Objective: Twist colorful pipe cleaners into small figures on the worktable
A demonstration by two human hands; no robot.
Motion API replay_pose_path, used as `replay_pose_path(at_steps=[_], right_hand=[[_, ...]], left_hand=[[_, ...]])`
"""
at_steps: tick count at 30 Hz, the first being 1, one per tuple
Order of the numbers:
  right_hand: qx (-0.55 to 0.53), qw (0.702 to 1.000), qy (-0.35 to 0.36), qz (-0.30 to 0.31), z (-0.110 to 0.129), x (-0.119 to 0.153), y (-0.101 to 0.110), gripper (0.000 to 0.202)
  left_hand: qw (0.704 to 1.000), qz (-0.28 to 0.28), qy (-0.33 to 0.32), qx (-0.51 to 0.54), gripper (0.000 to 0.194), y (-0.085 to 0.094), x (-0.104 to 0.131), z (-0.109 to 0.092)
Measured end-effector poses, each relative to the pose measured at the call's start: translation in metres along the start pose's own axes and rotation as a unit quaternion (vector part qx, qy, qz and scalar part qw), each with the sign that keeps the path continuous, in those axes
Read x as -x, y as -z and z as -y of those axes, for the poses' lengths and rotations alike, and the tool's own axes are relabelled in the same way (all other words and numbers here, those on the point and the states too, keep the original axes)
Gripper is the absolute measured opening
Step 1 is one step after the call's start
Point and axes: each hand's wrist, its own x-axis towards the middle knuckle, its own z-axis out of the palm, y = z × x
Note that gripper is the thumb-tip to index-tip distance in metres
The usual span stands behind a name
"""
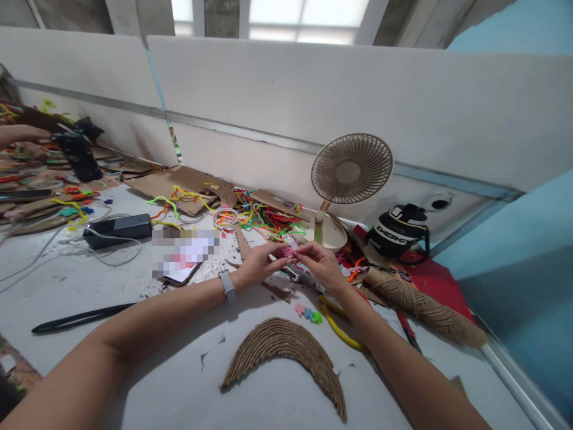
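Between my two hands, above the middle of the table, is a small pink fuzzy flower (289, 252) that looks bent from pipe cleaner. My left hand (262, 264) pinches it from the left, a grey watch band on its wrist. From the right, my right hand (320, 263) grips its other side with thumb and finger. Nearer to me lies a crescent (282, 335) of coiled brown twine. Three small fuzzy flowers (308, 313), pink, blue and green, rest just beyond it. Yellow-handled pliers (342, 328) lie partly under my right forearm.
A small fan (352, 169) stands at the back, beside a black jug (398, 232). A twine roll (430, 304) lies at right. Left are a phone (185, 263), a black power bank (119, 230) with cables and a black strap (83, 318). Colourful pipe cleaners (268, 215) heap behind. Another person's arm (22, 134) shows far left.
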Motion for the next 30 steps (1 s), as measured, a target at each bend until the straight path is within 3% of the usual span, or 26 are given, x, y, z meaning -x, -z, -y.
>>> replay_pose_path(at_steps=[12,30], right_hand=[[0.026,1.0,0.013,0.007,-0.018,0.001,0.004,0.02],[-0.004,1.0,-0.007,0.025,-0.015,0.002,0.001,0.022]], left_hand=[[0.98,0.009,-0.075,-0.183,0.033,0.001,0.0,0.003],[0.984,0.031,-0.053,-0.166,0.029,0.004,0.0,0.011]])
